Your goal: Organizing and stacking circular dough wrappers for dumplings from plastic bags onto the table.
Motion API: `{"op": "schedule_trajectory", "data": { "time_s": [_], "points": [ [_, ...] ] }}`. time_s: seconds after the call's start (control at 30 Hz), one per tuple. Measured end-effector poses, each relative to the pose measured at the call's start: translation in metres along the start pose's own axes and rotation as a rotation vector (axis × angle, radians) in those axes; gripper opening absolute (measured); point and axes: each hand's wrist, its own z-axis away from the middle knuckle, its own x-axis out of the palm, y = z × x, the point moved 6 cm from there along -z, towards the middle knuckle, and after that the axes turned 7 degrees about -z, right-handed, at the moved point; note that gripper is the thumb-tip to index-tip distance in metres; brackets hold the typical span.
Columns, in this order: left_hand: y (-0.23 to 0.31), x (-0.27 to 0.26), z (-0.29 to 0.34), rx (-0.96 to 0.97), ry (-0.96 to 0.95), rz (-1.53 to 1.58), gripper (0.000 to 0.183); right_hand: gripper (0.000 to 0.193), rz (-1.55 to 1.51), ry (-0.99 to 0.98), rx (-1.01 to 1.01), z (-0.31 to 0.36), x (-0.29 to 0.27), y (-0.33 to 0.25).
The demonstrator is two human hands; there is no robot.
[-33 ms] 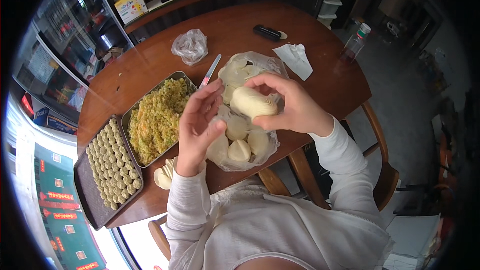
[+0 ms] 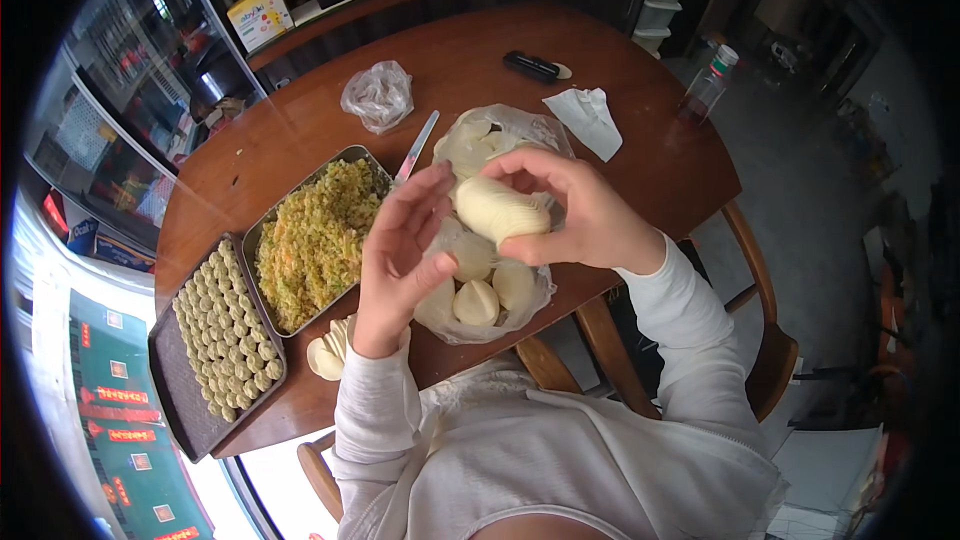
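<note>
My right hand (image 2: 575,205) grips a thick stack of round dumpling wrappers (image 2: 500,210), turned on its side above the middle of the table. Facing the stack's left end is my left hand (image 2: 408,240), fingers apart and slightly curled, with nothing in it. Beneath both hands lies a clear plastic bag (image 2: 530,310) holding more stacks of wrappers (image 2: 477,303). A few loose wrappers (image 2: 328,352) rest beside my left wrist. Left of my hand stands a metal tray (image 2: 262,310) heaped with crumbly yellow-green filling (image 2: 310,250).
Rows of small folded dumplings (image 2: 225,340) fill much of a dark tray (image 2: 180,410) at the left edge. Farther back are a knife (image 2: 418,145), a crumpled plastic bag (image 2: 378,97), a black object (image 2: 530,66), a white paper (image 2: 585,120) and a clear bottle (image 2: 707,85).
The wrapper stack and my right hand have shifted very slightly left. My left hand has barely moved and stays empty.
</note>
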Motion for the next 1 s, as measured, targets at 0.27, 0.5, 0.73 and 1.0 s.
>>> {"op": "schedule_trajectory", "data": {
  "time_s": [0.27,0.5,0.73,1.0],
  "points": [
    [0.024,0.025,0.021,-0.246,-0.039,-0.122,0.082,0.071,-0.403,0.023,0.115,0.004,0.023,0.002],
    [0.018,0.028,0.036,-0.481,-0.034,-0.019,0.066,0.059,0.065,0.058,-0.052,0.006,0.034,-0.013],
    [0.013,0.023,0.042,-0.603,-0.030,0.038,0.055,0.027,0.276,0.168,-0.010,0.025,0.012,-0.030],
    [0.030,0.033,0.023,-0.684,-0.077,0.218,0.051,0.032,0.403,-0.230,-0.190,0.091,0.014,0.019]
  ]
}}
